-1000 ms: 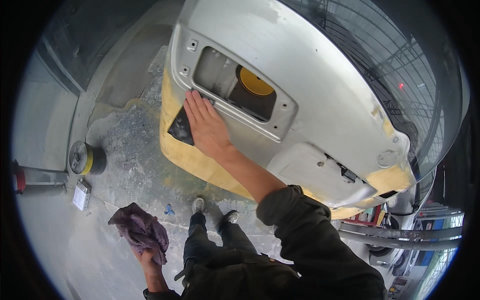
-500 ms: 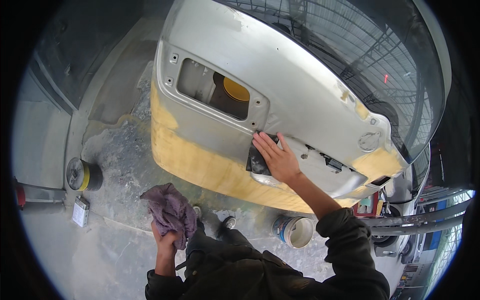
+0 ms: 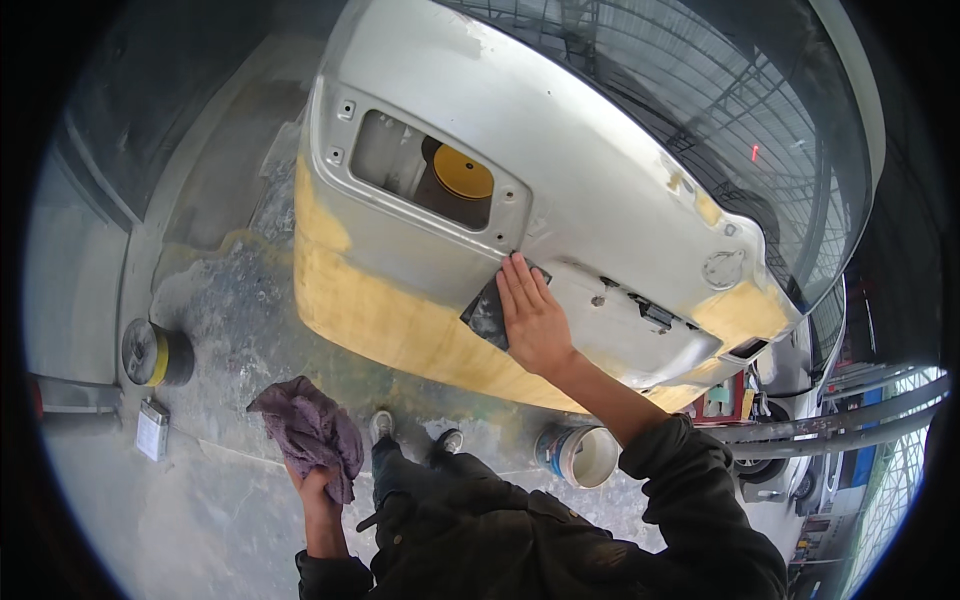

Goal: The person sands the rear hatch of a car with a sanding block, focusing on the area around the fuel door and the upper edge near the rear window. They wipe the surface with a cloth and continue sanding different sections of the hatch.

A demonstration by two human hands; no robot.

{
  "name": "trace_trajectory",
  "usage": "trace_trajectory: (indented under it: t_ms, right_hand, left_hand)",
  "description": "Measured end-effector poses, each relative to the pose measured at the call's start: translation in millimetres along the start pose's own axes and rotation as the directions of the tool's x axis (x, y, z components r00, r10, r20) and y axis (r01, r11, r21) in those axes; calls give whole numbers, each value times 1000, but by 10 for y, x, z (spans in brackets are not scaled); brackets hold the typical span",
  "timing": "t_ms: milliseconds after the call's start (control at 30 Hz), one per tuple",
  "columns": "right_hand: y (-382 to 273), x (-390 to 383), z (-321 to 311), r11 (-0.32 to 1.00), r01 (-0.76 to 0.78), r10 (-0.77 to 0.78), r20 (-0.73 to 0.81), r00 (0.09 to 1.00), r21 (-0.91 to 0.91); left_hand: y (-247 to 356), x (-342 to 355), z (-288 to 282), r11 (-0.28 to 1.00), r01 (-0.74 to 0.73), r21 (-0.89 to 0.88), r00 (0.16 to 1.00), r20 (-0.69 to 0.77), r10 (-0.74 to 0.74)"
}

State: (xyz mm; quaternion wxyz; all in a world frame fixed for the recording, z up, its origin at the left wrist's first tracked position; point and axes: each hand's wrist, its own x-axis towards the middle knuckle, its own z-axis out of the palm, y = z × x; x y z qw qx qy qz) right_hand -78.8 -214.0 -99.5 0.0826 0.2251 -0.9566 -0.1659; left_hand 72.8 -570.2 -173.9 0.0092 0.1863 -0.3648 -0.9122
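My right hand [image 3: 535, 320] lies flat, fingers stretched and close together, on a sheet of black sandpaper [image 3: 487, 315] and holds it against the tailgate [image 3: 590, 160] of a vehicle. The sheet sticks out on both sides of the fingers, just below the corner of a rectangular opening. Bare silver-grey metal covers most of the tailgate, with a yellowish filler band [image 3: 370, 310] along its lower part. Away from the panel, low on the left, my left hand [image 3: 318, 485] is closed around a crumpled purple cloth [image 3: 310, 430], which partly hides the fingers.
A bucket [image 3: 588, 457] stands on the floor beside my feet, below the tailgate. Farther left are a dark round can with a yellow band [image 3: 155, 353] and a rectangular metal tin [image 3: 152, 430]. The rear window [image 3: 740, 120] rises above the panel. Curved metal pipes [image 3: 830, 432] are at right.
My right hand has slid slightly left with the sandpaper, which now lies more slanted; its thumb no longer stands out. My left hand and the cloth have shifted left and slightly down.
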Motion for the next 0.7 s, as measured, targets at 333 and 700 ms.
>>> trace_trajectory:
  t_ms: [333, 700]
  right_hand:
    - [-241, -1691, 492, 485, -732, 500, 535, 681, 478]
    - [-523, -5129, 1316, -430, -898, 725, 629, -281, 96]
  left_hand:
    - [-202, 247, 131, 988, 139, 74, 975, 166, -150]
    - [-675, 467, 934, 941, 201, 271, 741, 586, -327]
